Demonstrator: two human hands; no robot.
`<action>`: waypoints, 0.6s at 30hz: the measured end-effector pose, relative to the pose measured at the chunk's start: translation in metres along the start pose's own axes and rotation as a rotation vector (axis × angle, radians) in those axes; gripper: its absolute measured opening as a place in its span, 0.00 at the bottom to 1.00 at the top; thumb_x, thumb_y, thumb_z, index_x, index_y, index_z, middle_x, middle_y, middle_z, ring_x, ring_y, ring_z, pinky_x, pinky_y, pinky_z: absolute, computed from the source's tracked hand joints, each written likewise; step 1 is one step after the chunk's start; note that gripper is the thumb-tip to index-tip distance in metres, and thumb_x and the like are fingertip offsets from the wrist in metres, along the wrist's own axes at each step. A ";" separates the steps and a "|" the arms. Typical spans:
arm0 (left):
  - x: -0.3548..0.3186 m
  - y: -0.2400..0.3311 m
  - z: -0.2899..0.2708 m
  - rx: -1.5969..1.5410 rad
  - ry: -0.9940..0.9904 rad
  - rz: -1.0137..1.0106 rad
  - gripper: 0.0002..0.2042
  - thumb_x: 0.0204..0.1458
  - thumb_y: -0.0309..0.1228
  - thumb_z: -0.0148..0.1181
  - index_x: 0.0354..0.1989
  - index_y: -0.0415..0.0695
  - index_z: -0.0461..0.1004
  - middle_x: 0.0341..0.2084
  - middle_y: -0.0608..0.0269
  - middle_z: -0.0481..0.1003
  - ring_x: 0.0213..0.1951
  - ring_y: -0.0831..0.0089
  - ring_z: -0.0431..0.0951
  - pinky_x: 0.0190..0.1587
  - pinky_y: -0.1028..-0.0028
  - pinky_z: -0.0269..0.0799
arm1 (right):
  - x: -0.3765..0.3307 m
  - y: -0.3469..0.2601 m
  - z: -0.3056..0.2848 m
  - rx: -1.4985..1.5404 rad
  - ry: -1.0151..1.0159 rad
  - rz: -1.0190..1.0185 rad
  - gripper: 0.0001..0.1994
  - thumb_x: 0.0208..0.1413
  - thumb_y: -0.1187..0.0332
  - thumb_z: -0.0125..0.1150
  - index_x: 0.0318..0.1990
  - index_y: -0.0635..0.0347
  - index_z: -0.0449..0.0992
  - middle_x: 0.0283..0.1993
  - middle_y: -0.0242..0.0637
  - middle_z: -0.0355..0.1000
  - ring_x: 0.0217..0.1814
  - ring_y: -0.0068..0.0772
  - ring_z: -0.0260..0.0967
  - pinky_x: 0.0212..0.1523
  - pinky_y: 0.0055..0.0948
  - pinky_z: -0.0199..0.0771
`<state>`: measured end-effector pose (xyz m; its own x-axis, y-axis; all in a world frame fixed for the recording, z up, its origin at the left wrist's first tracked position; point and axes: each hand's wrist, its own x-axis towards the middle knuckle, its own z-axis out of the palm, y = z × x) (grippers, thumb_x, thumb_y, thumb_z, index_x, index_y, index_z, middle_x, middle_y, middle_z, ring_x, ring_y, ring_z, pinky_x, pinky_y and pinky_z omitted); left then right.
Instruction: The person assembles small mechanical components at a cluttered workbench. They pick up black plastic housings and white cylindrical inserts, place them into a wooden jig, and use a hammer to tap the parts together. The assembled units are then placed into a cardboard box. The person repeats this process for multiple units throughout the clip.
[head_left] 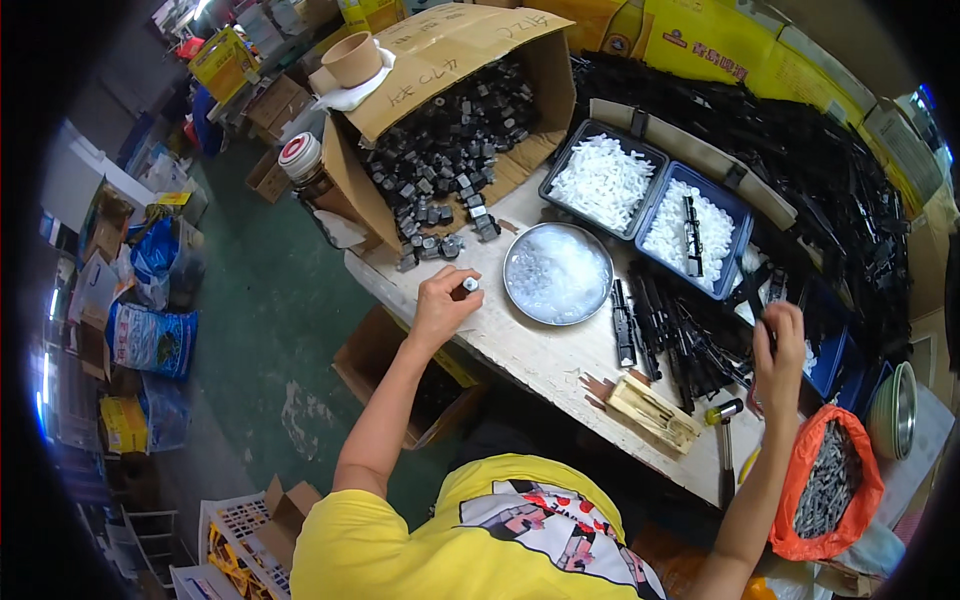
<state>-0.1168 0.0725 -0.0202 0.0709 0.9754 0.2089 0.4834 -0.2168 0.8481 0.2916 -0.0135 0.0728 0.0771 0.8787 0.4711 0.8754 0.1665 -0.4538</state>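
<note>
My left hand point(446, 305) is over the table's left edge, fingers pinched round a small cylindrical piece point(470, 285) with a pale end. Just right of it stands a round metal dish point(560, 322) of whitish, translucent bits. Long black slotted parts point(624, 325) lie beyond the dish. My right hand point(783, 355) is raised over the table's right side with curled fingers; a dark bit shows at the fingertips, too small to name. Below that hand lies a hammer point(726, 450) with a yellowish head end, beside a pale wooden jig point(655, 412) with metal rods.
An open cardboard box point(440, 85) spills black and metal blocks point(440, 180) at the back left. Behind the dish, two trays hold white pieces point(603, 178) and white rounded pieces point(675, 225). Black parts are heaped behind point(840, 190). An orange bag point(868, 510) of metal pieces stands right.
</note>
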 end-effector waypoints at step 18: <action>-0.047 0.069 0.055 -0.523 -0.585 -0.291 0.12 0.42 0.21 0.63 0.37 0.38 0.73 0.22 0.70 0.69 0.21 0.83 0.70 0.23 0.84 0.68 | -0.102 -0.068 0.036 -0.218 -0.291 -0.050 0.06 0.38 0.76 0.55 0.29 0.60 0.69 0.26 0.35 0.65 0.33 0.35 0.64 0.40 0.40 0.58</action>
<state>-0.0394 0.0144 0.0017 0.5173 0.8276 -0.2178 0.0957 0.1970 0.9757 0.2071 -0.0982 0.0283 -0.0795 0.9676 0.2397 0.9581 0.1405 -0.2495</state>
